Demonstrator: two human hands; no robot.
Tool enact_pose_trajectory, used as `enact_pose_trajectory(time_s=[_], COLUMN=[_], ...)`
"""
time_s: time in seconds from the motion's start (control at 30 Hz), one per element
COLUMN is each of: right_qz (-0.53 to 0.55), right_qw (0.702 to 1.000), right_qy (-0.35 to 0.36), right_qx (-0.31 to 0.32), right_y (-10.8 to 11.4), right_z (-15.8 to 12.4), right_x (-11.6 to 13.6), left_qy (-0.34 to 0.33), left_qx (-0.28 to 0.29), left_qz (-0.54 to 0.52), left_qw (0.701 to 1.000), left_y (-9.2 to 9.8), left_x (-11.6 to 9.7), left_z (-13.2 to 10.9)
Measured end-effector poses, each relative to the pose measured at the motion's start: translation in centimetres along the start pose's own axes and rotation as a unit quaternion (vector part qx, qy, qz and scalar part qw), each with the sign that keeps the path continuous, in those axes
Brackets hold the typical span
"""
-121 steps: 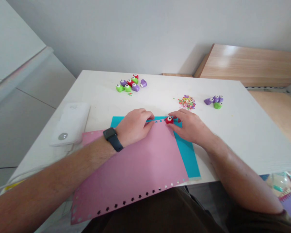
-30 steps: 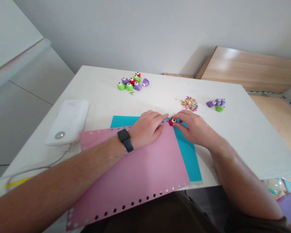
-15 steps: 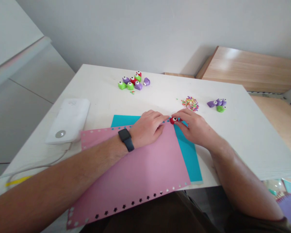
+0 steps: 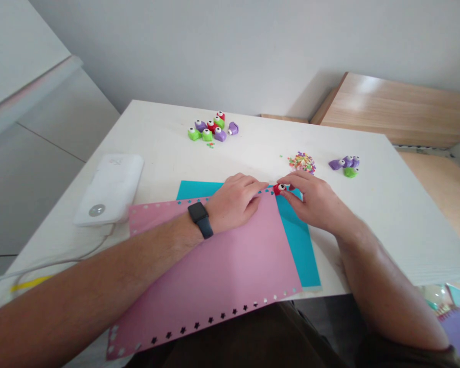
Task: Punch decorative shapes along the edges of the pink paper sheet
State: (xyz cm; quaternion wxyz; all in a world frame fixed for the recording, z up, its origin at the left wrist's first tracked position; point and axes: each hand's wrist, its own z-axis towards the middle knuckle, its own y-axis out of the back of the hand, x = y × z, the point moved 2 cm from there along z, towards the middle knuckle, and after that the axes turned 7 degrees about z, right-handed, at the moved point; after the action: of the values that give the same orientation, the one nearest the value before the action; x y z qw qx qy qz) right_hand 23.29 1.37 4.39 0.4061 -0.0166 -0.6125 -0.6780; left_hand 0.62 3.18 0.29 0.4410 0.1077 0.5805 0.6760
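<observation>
A pink sheet with small shapes punched along its edges lies over a blue sheet on the white table. My left hand rests on the upper part of the pink sheet, fingers pointing right and apart, holding nothing. At the pink sheet's top right corner, my right hand grips a small red punch with a white and black eye on it, between thumb and fingers. The punch's contact with the sheet edge is partly hidden by the fingers.
Several green, purple and red punches stand at the back of the table. A confetti pile lies behind my right hand. More purple and green punches are at the right. A white device with a cable is at the left.
My right hand has shifted slightly right with the red punch, from the sheet's top edge to the corner. My left hand has stayed in place on the sheet.
</observation>
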Motion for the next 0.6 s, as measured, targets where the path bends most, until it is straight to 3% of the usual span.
enact_pose_trajectory(time_s=[0.6], right_qz=[-0.008], right_qw=[1.0], right_qy=[0.01], right_qx=[0.019], right_y=[0.38], right_z=[-0.07], right_x=[0.42], left_qy=[0.002], left_qx=[0.002], left_qz=[-0.024], left_qw=[1.0], left_y=[0.1], left_x=[0.05], left_z=[0.01])
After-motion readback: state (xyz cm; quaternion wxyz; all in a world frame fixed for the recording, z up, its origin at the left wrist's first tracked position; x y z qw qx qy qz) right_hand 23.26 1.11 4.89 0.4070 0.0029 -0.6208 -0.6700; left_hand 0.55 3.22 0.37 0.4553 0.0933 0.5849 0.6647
